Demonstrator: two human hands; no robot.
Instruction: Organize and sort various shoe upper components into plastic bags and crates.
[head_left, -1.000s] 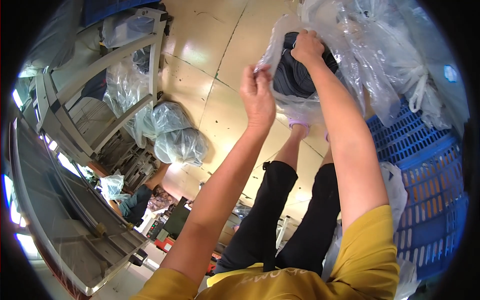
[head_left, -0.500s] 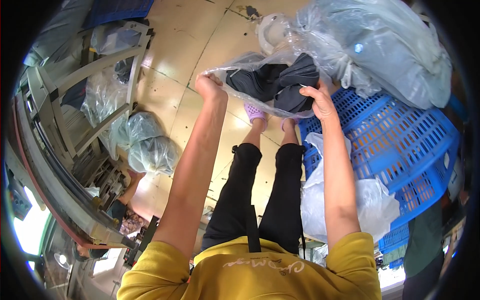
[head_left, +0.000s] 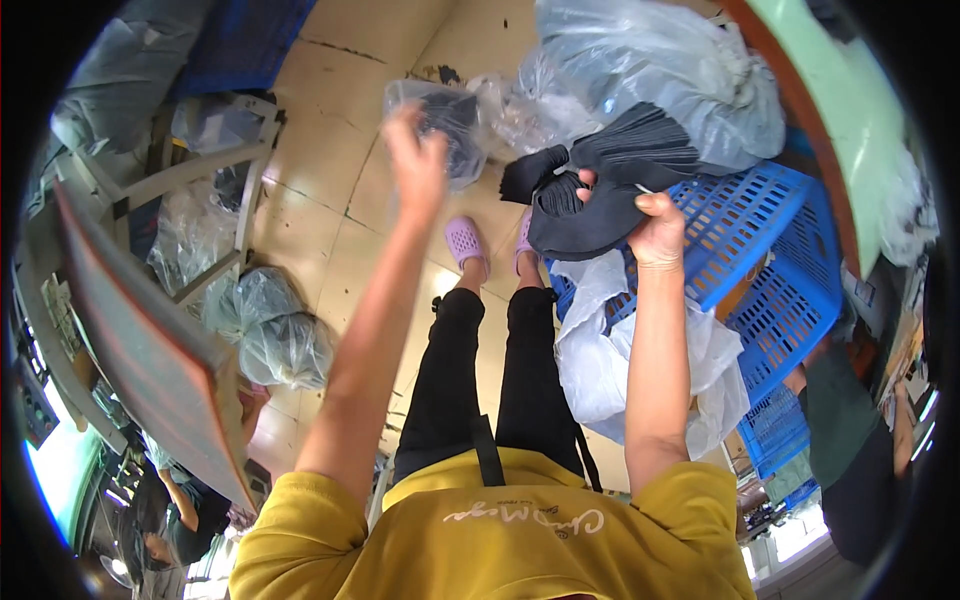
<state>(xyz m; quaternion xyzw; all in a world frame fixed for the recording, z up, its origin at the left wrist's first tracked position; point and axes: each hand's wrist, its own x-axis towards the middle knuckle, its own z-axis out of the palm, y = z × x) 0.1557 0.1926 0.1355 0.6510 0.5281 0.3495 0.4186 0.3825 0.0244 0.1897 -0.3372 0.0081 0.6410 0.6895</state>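
Since the earlier frame, the bundle of black fabric strips [head_left: 595, 225] has come out of the clear plastic bag [head_left: 465, 175] and now hangs in the air on the right, while the bag has moved to the far left of it. The hands are well apart. The right hand [head_left: 658, 230] is clamped on the near right side of the bundle, thumb uppermost, with a fingertip showing through the gap in its middle; that forearm runs almost straight away from the body. The left hand [head_left: 415, 165] is raised at the end of a stretched arm, in front of the bag; motion blurs its fingers, so I cannot tell whether they grip it.

The bundle is matt and layered, its far end fanned into narrow pleats and its near part curving round like a loop. The bag is thin, crinkled and see-through, with something dark inside. Beyond the bundle lies a large, bulging translucent sack [head_left: 660, 70]; to the right stands a slotted blue plastic crate [head_left: 760, 235], with a crumpled white plastic bag [head_left: 610, 370] on its near left. White script lettering crosses the yellow shirt [head_left: 500, 550].
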